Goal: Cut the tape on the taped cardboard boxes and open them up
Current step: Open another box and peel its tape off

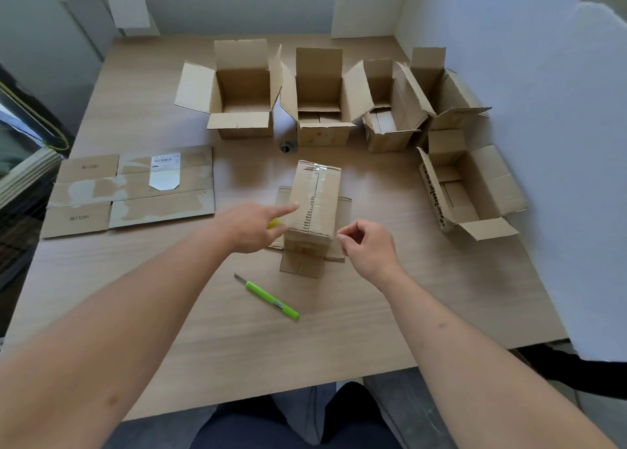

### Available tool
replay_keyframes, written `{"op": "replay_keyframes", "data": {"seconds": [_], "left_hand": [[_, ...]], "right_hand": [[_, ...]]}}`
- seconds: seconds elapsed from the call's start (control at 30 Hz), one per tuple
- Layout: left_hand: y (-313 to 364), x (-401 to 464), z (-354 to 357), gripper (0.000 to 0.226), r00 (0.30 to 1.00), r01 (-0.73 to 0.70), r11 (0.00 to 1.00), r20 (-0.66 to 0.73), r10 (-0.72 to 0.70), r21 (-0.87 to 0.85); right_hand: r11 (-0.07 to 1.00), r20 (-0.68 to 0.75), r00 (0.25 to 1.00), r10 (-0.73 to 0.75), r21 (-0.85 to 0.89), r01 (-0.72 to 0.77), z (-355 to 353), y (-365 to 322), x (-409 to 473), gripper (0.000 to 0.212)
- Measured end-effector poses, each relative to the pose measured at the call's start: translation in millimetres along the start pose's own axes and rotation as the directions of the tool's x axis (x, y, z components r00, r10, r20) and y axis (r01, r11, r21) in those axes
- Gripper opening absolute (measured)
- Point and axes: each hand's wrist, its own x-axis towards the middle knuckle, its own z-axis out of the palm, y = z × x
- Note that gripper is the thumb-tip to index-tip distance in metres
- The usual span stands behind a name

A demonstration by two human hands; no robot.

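Taped box [314,199] at table [339,330] centre, standing with its bottom flaps splayed flat on the tabletop around its base. Top face brown corrugated card, clear tape along the centre seam; seam shows as a dark ragged line running near to far, with torn paper fibres at the near end. Tape glossy at the far edge, wrapped over the far corner. Top flaps lying down, not lifted.

Left hand [252,226] at the near-left of the box, index finger extended and touching the top face left of the seam, other fingers curled under; small yellow item partly hidden beneath, unidentifiable. Right hand [364,245] just beside the near-right corner of the box, fingers curled, thumb and fingertips brought together; cannot tell if pinching tape or nothing.

Green utility knife [268,297] flat on the table, near side of the box, blade end pointing far-left, untouched by either hand.

Far row: four opened boxes [319,99] with flaps up. One more opened box [470,190] at right. Flattened cardboard sheet [132,190] at left, white label and tape residue on it.
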Motion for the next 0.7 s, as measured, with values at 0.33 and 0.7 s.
{"op": "replay_keyframes", "data": {"seconds": [0.33, 0.7], "left_hand": [[1, 23, 8, 0.053, 0.999, 0.020, 0.995, 0.025, -0.022, 0.094], [-3, 25, 8, 0.050, 1.000, 0.015, 0.999, -0.012, -0.014, 0.029]], "right_hand": [[0.997, -0.072, 0.996, 0.054, -0.044, -0.057, 17, 17, 5, 0.017], [0.997, -0.090, 0.993, 0.079, -0.012, -0.080, 23, 22, 13, 0.014]]}}
